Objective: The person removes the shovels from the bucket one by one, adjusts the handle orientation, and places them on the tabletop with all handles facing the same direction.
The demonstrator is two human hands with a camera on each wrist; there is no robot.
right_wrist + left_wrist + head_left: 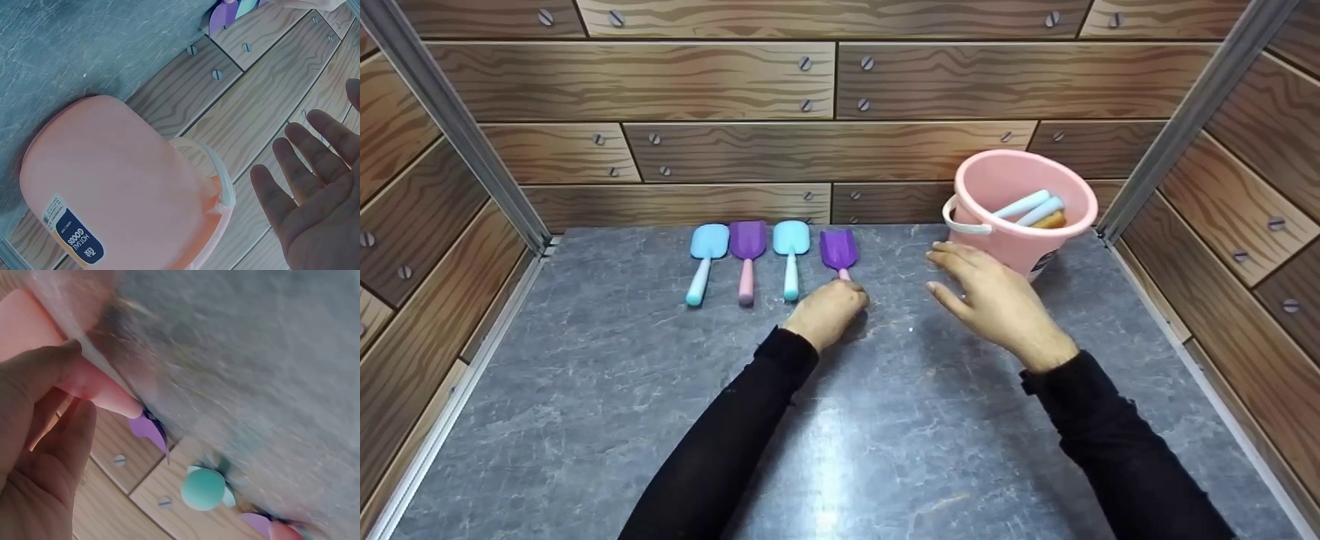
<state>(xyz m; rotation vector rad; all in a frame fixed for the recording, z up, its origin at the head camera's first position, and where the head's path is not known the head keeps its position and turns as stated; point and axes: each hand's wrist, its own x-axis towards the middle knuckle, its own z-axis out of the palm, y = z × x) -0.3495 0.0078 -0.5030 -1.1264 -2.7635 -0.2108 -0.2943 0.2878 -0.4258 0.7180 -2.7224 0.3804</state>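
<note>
Four toy shovels lie in a row by the back wall. My left hand (829, 309) is at the rightmost one, a purple shovel (838, 249) with a pink handle (107, 391). In the left wrist view the thumb and fingers pinch that handle. Left of it are a light-blue shovel (791, 238), a darker purple shovel (748, 241) with a pink handle, and a blue shovel (709, 242). My right hand (994, 296), fingers spread and holding nothing, hovers just in front of a pink bucket (997, 247).
Inside the bucket stand two pale blue handles (1024, 204) and an orange-brown piece (1050, 220). Its white carry handle (966, 223) hangs on the left side. Wood-patterned panels (735, 82) and metal corner posts (1185, 112) enclose the grey table (585, 390).
</note>
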